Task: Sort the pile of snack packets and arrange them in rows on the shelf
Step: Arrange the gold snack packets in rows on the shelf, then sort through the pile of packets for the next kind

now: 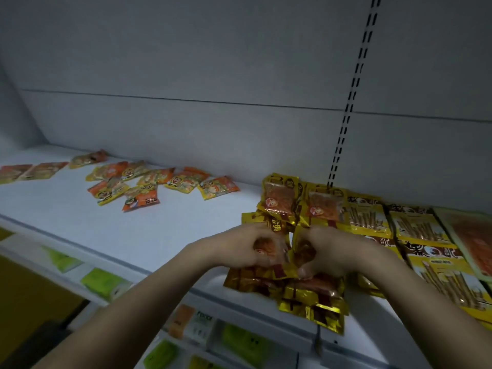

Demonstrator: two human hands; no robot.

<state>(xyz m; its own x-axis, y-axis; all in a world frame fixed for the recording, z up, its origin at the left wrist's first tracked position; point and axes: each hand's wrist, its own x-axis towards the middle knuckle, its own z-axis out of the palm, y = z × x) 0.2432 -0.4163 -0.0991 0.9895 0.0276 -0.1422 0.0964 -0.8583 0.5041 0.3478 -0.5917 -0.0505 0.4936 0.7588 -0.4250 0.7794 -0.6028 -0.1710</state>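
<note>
The left hand [249, 246] is near the middle of the frame, low down. Its fingers curl around a gold packet [269, 249] with red food showing through. The right hand [328, 251] is just beside it, and its fingers and thumb pinch another gold packet [303, 250]. The two packets almost touch between the hands.

Under the hands lies a messy gold pile [300, 291] at the front edge of the white shelf [165, 230]. Some of these packets hang a little over the edge. Behind the hands, near the back wall, two more gold packets [279, 198] lie side by side.

To the right of the hands are yellow stick packets [415, 227], lying flat in rows that touch each other. At the far right edge is a pale packet [471, 235] with something orange on it.

In the left half of the frame, well apart from the hands, orange packets [149, 182] are spread loosely along the back of the shelf. Two more of them lie at the far left.

Below the shelf, at the bottom of the frame, green boxes [103, 282] sit on a lower shelf. It is blurry there.
</note>
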